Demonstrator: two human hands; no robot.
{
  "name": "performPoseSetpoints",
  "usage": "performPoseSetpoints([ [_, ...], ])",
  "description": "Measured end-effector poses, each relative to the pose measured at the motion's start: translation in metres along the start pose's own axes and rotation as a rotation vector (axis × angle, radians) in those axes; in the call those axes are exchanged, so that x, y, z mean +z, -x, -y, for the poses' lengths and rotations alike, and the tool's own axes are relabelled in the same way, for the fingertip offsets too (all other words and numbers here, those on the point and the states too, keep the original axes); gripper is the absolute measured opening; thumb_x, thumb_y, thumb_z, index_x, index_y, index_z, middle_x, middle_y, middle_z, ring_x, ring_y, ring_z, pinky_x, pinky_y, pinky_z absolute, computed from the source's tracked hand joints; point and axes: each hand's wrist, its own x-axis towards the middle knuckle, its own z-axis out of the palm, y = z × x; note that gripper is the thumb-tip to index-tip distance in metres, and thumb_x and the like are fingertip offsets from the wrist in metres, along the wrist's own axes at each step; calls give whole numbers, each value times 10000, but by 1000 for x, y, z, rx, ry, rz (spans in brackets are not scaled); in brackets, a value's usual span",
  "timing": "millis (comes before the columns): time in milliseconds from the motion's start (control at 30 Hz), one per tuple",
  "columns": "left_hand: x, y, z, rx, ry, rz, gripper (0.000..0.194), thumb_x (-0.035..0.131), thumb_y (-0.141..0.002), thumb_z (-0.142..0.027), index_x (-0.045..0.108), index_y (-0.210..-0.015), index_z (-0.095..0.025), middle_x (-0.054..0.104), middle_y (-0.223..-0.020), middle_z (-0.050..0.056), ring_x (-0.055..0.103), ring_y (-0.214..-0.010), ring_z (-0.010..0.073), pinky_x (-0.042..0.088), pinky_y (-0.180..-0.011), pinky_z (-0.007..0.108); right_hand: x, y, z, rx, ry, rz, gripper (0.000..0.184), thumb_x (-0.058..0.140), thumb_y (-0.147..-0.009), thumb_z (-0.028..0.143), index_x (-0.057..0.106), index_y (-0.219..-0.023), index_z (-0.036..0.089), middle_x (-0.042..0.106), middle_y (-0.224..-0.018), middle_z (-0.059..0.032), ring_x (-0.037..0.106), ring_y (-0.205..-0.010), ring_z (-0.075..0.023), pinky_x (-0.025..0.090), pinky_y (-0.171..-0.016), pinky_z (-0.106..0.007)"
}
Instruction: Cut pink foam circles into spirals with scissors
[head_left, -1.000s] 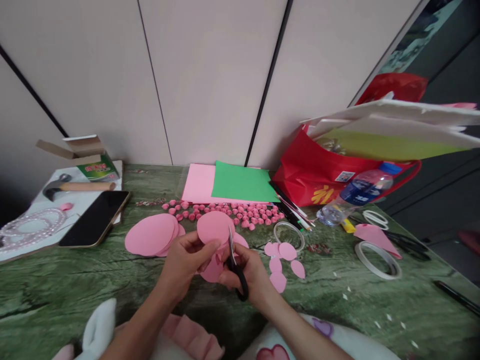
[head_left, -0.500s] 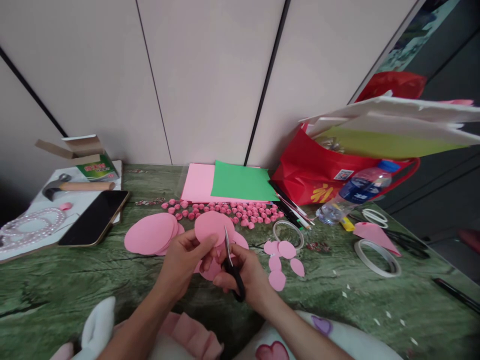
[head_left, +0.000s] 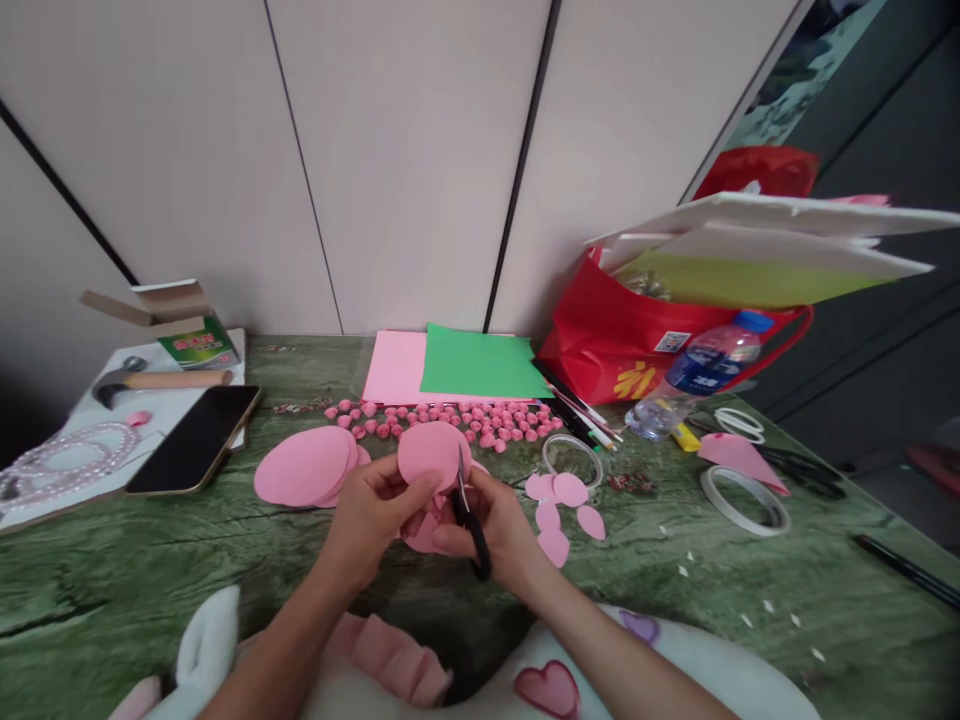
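My left hand (head_left: 375, 515) pinches the lower edge of a round pink paper piece (head_left: 429, 452), thumb in front. In my right hand (head_left: 491, 525) are black-handled scissors (head_left: 472, 535), their blades pointing up at the right edge of that paper. More pink paper (head_left: 424, 533) shows partly below and behind my hands. To the left lies a stack of pink paper ovals (head_left: 304, 467). Several small pink petal shapes (head_left: 570, 489) are spread right of my right hand. A band of small pink rolled paper balls (head_left: 450, 415) runs behind both hands.
Pink and green sheets (head_left: 487, 362) lie at the back. On the right stand a red bag (head_left: 600, 335) and a water bottle (head_left: 697, 370), near tape rolls (head_left: 746, 500). A phone (head_left: 195, 440), a hammer (head_left: 172, 379) and pearl strings (head_left: 75, 455) are on the left.
The scissors and my right hand have shifted slightly relative to the paper, the blades now more upright at its right edge. The whole view has turned a little.
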Motion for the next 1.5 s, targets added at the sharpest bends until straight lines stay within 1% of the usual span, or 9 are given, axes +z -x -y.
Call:
performPoseSetpoints([
  [300, 0, 2, 0, -33, 42, -15, 154, 607, -654, -265, 548, -618, -127, 444, -397, -65, 346, -350, 32, 245, -336, 144, 0, 0, -2, 8, -34, 24, 376, 727, -509, 248, 433, -732, 174, 422, -493, 74, 328, -433, -53, 259, -406, -169],
  [533, -1, 1, 0, -35, 58, -23, 185, 599, -661, -279, 507, -597, -131, 406, -394, -73, 309, -344, 29, 211, -337, 155, -2, 0, -3, 29, -9, 22, 385, 740, -486, 268, 447, -713, 166, 429, -477, 78, 326, -415, -46, 262, -387, -162],
  [667, -3, 0, 1, -39, 73, -30, 197, 605, -653, -285, 491, -587, -139, 393, -383, -77, 313, -338, 35, 220, -337, 161, -1, 0, -2, 46, -21, -4, 403, 756, -447, 286, 448, -677, 165, 437, -479, 80, 335, -394, -37, 270, -371, -156],
  [767, -3, 0, -1, -25, 109, -26, 199, 588, -668, -283, 472, -580, -147, 422, -393, -74, 339, -332, 37, 249, -339, 160, 1, 0, -1, 64, -22, -21, 396, 751, -453, 309, 448, -663, 164, 452, -484, 76, 365, -367, -36, 288, -352, -154],
  [900, 0, 0, -3, -35, 173, 31, 157, 557, -690, -291, 488, -657, -155, 507, -448, -49, 415, -336, 63, 303, -338, 176, 3, 0, -1, 60, -37, -13, 390, 736, -474, 333, 444, -674, 170, 474, -487, 71, 398, -365, -46, 321, -352, -160],
  [967, 1, 0, -3, -33, 152, 21, 152, 579, -673, -277, 502, -656, -147, 498, -437, -52, 412, -337, 61, 299, -336, 173, 4, 0, -1, 59, -19, -8, 388, 729, -480, 348, 441, -674, 173, 479, -483, 71, 403, -368, -49, 323, -353, -161],
  [1133, 0, -1, -1, -42, 45, -36, 196, 625, -628, -271, 511, -558, -128, 416, -369, -72, 321, -340, 34, 221, -339, 159, 3, 0, -2, 67, 14, 5, 401, 734, -478, 336, 445, -699, 166, 467, -476, 71, 376, -397, -47, 291, -368, -157],
  [1300, -1, -2, -5, -85, -13, -12, 201, 641, -597, -288, 531, -563, -124, 399, -372, -73, 290, -346, 35, 188, -349, 171, 0, -2, -1, 62, 1, 21, 421, 744, -475, 292, 440, -740, 171, 455, -510, 69, 364, -446, -55, 283, -393, -160],
  [1500, -3, -3, -2, -71, -5, -23, 202, 623, -613, -300, 528, -569, -127, 386, -383, -71, 284, -351, 34, 192, -352, 171, -3, -2, -1, 69, -3, 19, 392, 738, -481, 267, 448, -725, 166, 420, -478, 85, 323, -409, -38, 253, -377, -154],
])
